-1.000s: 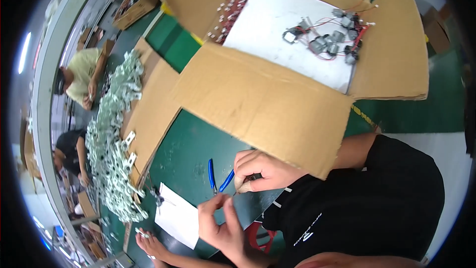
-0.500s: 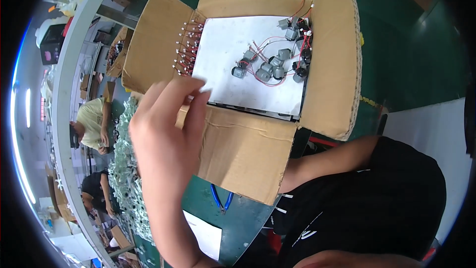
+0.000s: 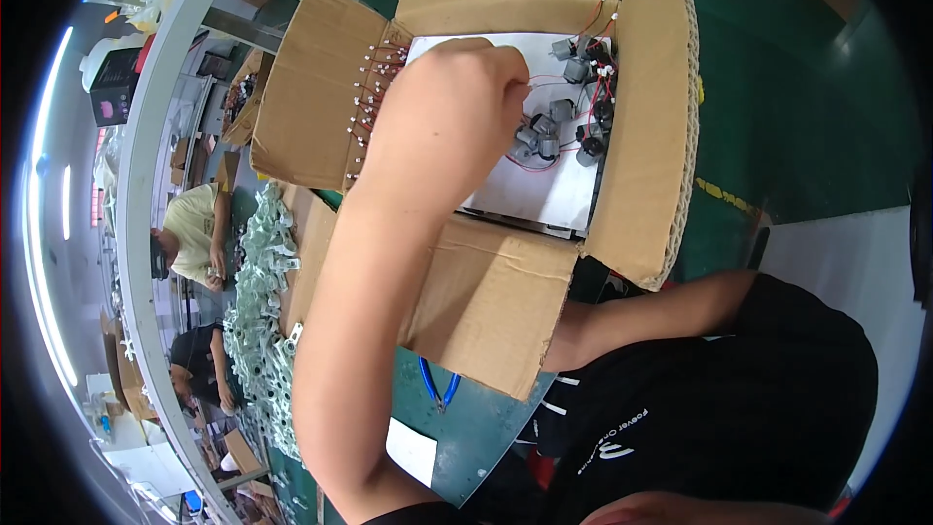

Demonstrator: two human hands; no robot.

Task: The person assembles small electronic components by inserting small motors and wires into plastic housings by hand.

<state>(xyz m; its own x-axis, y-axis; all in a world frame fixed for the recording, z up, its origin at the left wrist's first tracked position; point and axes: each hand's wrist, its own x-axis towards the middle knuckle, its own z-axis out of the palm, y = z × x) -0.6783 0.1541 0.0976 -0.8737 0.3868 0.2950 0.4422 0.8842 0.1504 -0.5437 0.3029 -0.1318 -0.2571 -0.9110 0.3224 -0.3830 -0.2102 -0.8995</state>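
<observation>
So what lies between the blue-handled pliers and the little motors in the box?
In the head view, the box's near cardboard flap lies between the blue-handled pliers and the motors, then a bare strip of white sheet.

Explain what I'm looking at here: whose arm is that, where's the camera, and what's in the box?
This is one view from a fisheye camera worn on a person's head, looking down, so straight edges bend. The big forearm is the wearer's own, and its left hand reaches into an open cardboard box. On the white sheet inside lie small grey motors with red and black wires. Whether the fingers hold anything cannot be seen. The right hand is hidden behind a box flap. Blue-handled pliers lie on the green table. Other people work at the far left.
</observation>
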